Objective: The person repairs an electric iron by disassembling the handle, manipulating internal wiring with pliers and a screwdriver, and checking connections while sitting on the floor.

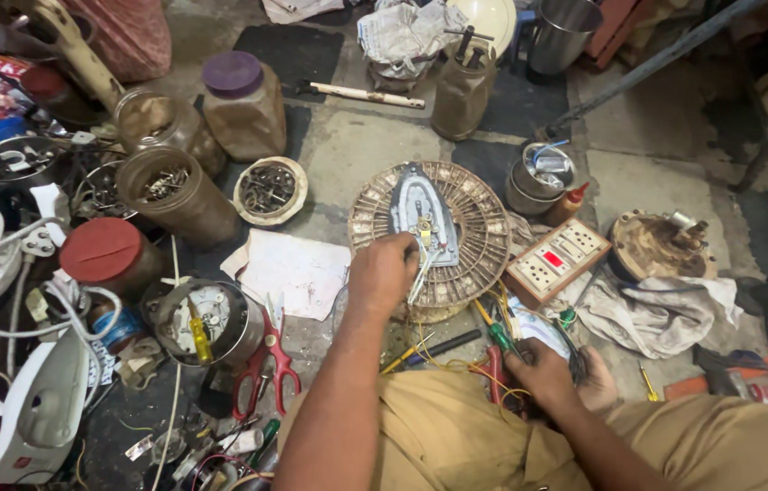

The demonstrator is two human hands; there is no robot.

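resting on a round woven stand (475, 245) on the floor: one grey iron soleplate (422, 211), pointed end away from the person. left hand (384, 271) closed at the soleplate's near end, fingers curled around a pale wire or strip there; what exactly it pinches cannot be told. right hand (548, 371) low by the knee, fingers folded over a tangle of yellow wires (457, 362) and a green-handled tool (499, 336). red-handled scissors (268, 364) lie left of the arm, beside a sheet of white paper (291, 269). socket board (557, 259) just right of the stand. jars of screws (170, 189) at far left; white iron shell (39, 414) at the left edge.
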